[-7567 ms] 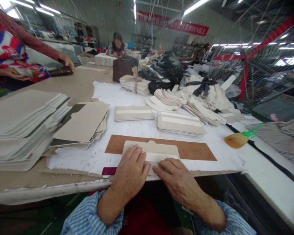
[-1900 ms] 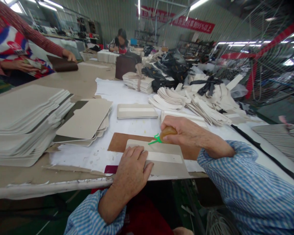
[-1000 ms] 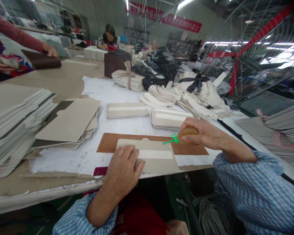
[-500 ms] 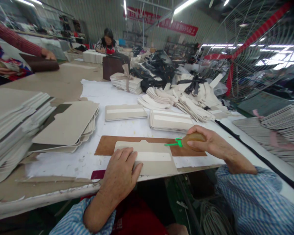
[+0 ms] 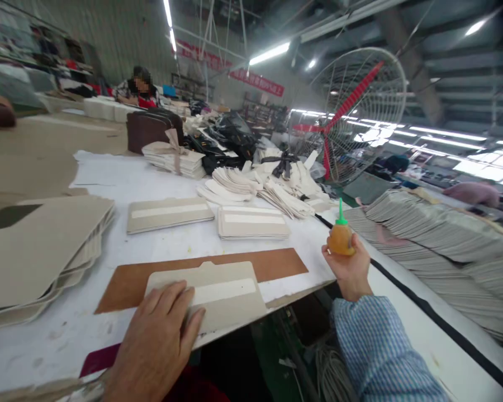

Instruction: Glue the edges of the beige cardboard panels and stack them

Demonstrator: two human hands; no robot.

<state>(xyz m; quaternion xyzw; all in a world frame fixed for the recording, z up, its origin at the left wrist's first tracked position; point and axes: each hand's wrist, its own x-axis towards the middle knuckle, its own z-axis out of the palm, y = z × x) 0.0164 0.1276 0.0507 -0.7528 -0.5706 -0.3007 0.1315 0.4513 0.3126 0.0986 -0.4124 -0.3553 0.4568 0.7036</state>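
We are sitting at a long table [image 5: 121, 178] covered in white paper, inside a big workshop where strip lights are running along the roof and a red banner [image 5: 243, 78] is hanging on the far wall. A caged fan [image 5: 352, 111] with red blades is standing to the right. A person [image 5: 136, 92] is working at the far end.

We are pressing our left hand [image 5: 159, 340] flat, fingers close together, on the near left corner of a beige card [image 5: 222, 290]. The card is lying on a brown board [image 5: 276, 262] at the near edge. Our right hand [image 5: 347, 268] is curling around an amber bottle [image 5: 341, 237], upright with its green nozzle up, at the table's right edge. We cannot tell whether its base is touching the table.

Two low card stacks [image 5: 170, 214] [image 5: 251, 221] are lying behind the board, a larger stack [image 5: 42, 251] to the left and curved pieces [image 5: 268, 187] further back. Grey sheets [image 5: 427, 234] are piling up to the right. Nothing is lying between hand and card.
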